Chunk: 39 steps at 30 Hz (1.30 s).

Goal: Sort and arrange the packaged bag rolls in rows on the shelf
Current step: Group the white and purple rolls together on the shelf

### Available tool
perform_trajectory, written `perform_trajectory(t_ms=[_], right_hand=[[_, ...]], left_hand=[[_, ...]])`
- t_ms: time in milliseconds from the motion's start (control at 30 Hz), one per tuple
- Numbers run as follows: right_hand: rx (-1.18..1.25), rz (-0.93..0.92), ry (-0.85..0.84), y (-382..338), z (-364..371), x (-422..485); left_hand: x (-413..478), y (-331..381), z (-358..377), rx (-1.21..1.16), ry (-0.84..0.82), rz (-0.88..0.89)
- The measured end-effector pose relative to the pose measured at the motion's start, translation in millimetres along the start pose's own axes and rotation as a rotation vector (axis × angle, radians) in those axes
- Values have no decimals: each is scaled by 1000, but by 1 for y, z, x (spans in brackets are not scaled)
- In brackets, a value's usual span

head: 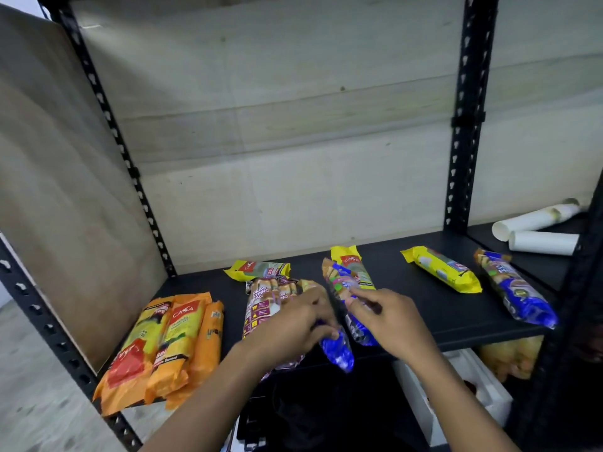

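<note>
Left grip [293, 324] is clamped on a blue foil-wrapped bag roll [337, 352] jutting over the front edge of the black metal shelf [424, 308]. Right grip [381, 316] pinches a second blue roll [346, 288], likely pairing like with like. Orange packs [169, 340] already sit grouped at left; yellow packs [440, 267] remain scattered.

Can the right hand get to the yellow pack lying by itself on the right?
Probably yes. The right hand is busy on a blue pack, but bare black shelf lies between it and the lone yellow pack, with nothing stacked on top.
</note>
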State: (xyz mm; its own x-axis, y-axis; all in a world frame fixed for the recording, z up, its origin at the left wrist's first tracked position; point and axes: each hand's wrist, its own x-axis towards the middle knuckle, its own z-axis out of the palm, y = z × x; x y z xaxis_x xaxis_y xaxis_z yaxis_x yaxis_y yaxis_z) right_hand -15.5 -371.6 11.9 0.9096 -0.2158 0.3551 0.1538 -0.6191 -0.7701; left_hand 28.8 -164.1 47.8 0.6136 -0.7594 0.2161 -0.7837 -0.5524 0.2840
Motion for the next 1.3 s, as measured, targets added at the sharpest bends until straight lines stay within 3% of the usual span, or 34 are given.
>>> perform_trajectory(t_ms=[233, 633, 867, 1000, 1100, 1200, 1300], right_hand=[[-137, -4, -37, 3, 42, 0], [-83, 54, -62, 5, 51, 2], [-45, 52, -102, 11, 45, 6], [-137, 17, 26, 12, 33, 21], [-188, -3, 122, 9, 23, 42], [-261, 22, 82, 10, 19, 62], [-309, 80, 40, 14, 21, 77]], left_hand=[[-9, -5, -2, 182, -101, -84], [-28, 9, 11, 304, -171, -255], [-25, 0, 15, 283, -94, -239], [-13, -11, -6, 91, 45, -267], [10, -45, -23, 29, 200, -317], [33, -90, -32, 37, 305, -395], [54, -124, -37, 32, 303, -468]])
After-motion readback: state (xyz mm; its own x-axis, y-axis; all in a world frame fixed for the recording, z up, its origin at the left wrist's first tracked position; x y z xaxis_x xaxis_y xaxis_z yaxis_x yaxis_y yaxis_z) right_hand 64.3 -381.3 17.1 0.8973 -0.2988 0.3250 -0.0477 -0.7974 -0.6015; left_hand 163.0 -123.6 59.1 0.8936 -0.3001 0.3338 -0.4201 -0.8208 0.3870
